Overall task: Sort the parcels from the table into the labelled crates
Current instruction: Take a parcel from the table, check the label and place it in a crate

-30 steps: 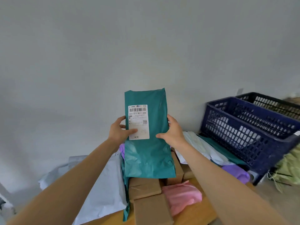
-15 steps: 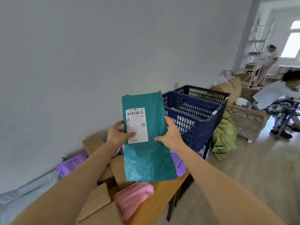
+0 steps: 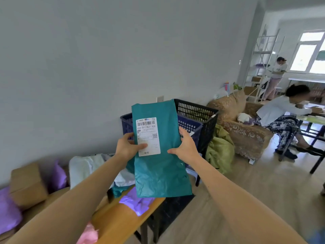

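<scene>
I hold a teal mailer parcel (image 3: pixel 161 166) upright in front of me, its white shipping label (image 3: pixel 148 136) facing me. My left hand (image 3: pixel 127 147) grips its left edge with the thumb on the label. My right hand (image 3: pixel 186 147) grips its right edge. Behind the parcel stand a blue crate (image 3: pixel 189 125) and a black crate (image 3: pixel 198 110) side by side; the parcel hides much of the blue one. On the wooden table (image 3: pixel 123 221) lie a purple mailer (image 3: pixel 139 202), a cardboard box (image 3: pixel 28 184), a white mailer (image 3: pixel 84 168) and a pink mailer (image 3: pixel 88 235).
A yellow-green sack (image 3: pixel 220 152) leans against the black crate. Past it are a patterned sofa (image 3: pixel 242 131), a seated person (image 3: pixel 284 117) at a dark table (image 3: pixel 313 120), and a standing person (image 3: pixel 276 76) by metal shelves. Wooden floor lies to the right.
My view has swung right, away from the table toward the crates and the room. The teal parcel stays in both hands, now in front of the crates.
</scene>
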### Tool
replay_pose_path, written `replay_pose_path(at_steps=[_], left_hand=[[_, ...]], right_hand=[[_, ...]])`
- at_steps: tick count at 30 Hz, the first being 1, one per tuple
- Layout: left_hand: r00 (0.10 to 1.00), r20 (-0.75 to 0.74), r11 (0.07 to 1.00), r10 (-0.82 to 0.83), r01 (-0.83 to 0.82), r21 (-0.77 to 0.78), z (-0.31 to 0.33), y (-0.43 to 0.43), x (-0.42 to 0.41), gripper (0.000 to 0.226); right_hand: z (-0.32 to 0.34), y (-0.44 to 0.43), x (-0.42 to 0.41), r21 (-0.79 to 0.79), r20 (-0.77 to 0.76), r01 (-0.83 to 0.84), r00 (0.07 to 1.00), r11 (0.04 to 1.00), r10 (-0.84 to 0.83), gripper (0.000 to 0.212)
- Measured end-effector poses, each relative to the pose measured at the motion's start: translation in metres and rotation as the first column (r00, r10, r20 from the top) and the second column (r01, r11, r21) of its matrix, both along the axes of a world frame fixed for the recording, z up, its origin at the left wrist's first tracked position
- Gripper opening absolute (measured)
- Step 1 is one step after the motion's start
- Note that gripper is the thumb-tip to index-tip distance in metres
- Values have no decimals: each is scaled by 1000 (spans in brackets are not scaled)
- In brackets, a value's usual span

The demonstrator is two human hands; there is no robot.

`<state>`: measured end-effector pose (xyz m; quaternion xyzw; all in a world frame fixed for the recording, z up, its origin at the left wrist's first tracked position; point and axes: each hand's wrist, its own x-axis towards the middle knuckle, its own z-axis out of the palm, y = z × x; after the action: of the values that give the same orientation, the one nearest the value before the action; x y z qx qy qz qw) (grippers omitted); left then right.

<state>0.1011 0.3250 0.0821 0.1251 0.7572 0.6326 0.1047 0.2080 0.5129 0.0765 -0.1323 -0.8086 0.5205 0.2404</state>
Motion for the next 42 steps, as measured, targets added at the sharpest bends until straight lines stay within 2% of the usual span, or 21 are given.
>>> replay_pose_path(at_steps=[6, 11, 14, 19, 22, 30, 34, 42], left_hand=[[1000, -8, 1000, -23, 23, -1, -1, 105, 8, 70], [998, -40, 998, -55, 53, -42, 8, 178, -9, 68], [993, -61, 995, -98, 96, -29, 13, 229, -31, 67], [988, -60, 990, -141, 143, 16, 13, 306, -72, 67], [987, -43, 987, -155, 157, 37, 11, 353, -102, 69], [989, 6, 986, -150, 149, 74, 10, 449, -196, 81], [992, 22, 990, -124, 123, 62, 8, 482, -228, 85], [998, 22, 995, 62, -63, 79, 10, 552, -294, 86]], right_hand=[[3, 102, 8, -11, 30, 49, 998, 999, -49, 107], [4, 171, -3, -12, 28, 94, 995, 995, -94, 87], [4, 219, -22, -12, 16, 141, 990, 990, -141, 83], [5, 287, -55, -23, 5, 181, 984, 983, -181, 86], [9, 335, -82, -16, 34, 178, 984, 984, -177, 97], [33, 441, -181, 54, 84, 115, 989, 992, -119, 101], [32, 481, -219, 62, 71, 59, 996, 996, -63, 86], [34, 560, -316, 68, 37, -83, 996, 994, 81, 83]])
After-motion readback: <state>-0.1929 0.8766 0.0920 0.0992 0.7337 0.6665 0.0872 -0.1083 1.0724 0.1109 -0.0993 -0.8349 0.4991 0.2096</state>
